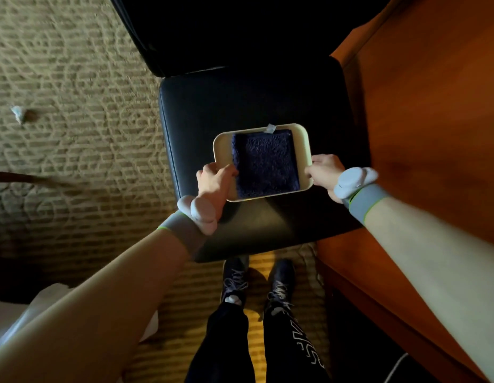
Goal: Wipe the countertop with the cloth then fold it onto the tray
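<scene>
A cream rounded tray [303, 142] is held over the black chair seat, with a folded dark blue cloth [265, 163] lying flat inside it. A small pale tag [270, 128] sticks out at the cloth's far edge. My left hand [214, 181] grips the tray's near-left corner, thumb resting on the cloth's edge. My right hand [324, 172] grips the tray's right rim. Both wrists carry grey bands with white pods. Whether the tray rests on the seat or hovers above it I cannot tell.
The black leather chair [212, 106] stands in front of me, its backrest at the top. An orange-brown wooden countertop [433, 120] runs along the right. Patterned beige carpet lies to the left, with a small scrap [19, 114] on it. My legs and shoes [257, 283] are below.
</scene>
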A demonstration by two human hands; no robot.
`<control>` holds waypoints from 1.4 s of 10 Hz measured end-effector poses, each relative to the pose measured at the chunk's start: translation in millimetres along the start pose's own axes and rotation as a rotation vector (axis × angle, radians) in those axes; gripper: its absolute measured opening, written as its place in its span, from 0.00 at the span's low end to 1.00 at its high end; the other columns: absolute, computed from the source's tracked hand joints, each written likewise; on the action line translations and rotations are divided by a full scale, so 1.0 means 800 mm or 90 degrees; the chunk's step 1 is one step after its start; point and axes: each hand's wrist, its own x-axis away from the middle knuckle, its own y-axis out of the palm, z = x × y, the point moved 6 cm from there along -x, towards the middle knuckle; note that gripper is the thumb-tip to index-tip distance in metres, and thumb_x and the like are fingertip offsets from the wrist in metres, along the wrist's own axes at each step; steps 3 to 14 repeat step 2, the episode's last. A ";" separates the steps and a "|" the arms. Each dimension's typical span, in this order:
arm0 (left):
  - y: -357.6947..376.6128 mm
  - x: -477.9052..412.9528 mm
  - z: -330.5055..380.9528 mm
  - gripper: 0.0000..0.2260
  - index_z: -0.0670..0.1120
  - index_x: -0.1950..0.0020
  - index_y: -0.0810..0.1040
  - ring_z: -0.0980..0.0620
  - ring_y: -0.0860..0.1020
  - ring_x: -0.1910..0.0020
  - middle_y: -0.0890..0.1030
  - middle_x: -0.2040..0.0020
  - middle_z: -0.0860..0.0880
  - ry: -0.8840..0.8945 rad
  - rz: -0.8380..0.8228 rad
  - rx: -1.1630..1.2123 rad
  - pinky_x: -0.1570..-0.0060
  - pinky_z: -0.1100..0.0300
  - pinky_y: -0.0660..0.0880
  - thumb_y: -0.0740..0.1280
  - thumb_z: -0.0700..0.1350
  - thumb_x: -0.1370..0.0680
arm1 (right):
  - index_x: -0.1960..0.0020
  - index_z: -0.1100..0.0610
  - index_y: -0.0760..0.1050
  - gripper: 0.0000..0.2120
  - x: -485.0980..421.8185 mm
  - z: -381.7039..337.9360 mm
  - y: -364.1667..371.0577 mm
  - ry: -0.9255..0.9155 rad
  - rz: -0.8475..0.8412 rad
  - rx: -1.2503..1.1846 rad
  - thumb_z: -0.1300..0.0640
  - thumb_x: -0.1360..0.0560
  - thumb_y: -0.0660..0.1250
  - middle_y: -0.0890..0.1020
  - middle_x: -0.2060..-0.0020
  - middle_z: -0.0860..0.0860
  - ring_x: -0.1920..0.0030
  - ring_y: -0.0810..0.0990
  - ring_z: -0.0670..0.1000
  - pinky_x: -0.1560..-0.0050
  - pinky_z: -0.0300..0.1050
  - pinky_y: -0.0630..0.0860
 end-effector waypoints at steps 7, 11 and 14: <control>0.000 -0.007 -0.002 0.13 0.33 0.48 0.79 0.34 0.73 0.55 0.76 0.54 0.39 0.031 0.017 -0.094 0.56 0.49 0.73 0.68 0.44 0.22 | 0.30 0.58 0.80 0.25 0.028 0.001 -0.003 -0.007 0.046 -0.004 0.62 0.27 0.72 0.84 0.35 0.56 0.34 0.82 0.60 0.30 0.52 0.77; 0.000 -0.007 -0.002 0.13 0.33 0.48 0.79 0.34 0.73 0.55 0.76 0.54 0.39 0.031 0.017 -0.094 0.56 0.49 0.73 0.68 0.44 0.22 | 0.30 0.58 0.80 0.25 0.028 0.001 -0.003 -0.007 0.046 -0.004 0.62 0.27 0.72 0.84 0.35 0.56 0.34 0.82 0.60 0.30 0.52 0.77; 0.000 -0.007 -0.002 0.13 0.33 0.48 0.79 0.34 0.73 0.55 0.76 0.54 0.39 0.031 0.017 -0.094 0.56 0.49 0.73 0.68 0.44 0.22 | 0.30 0.58 0.80 0.25 0.028 0.001 -0.003 -0.007 0.046 -0.004 0.62 0.27 0.72 0.84 0.35 0.56 0.34 0.82 0.60 0.30 0.52 0.77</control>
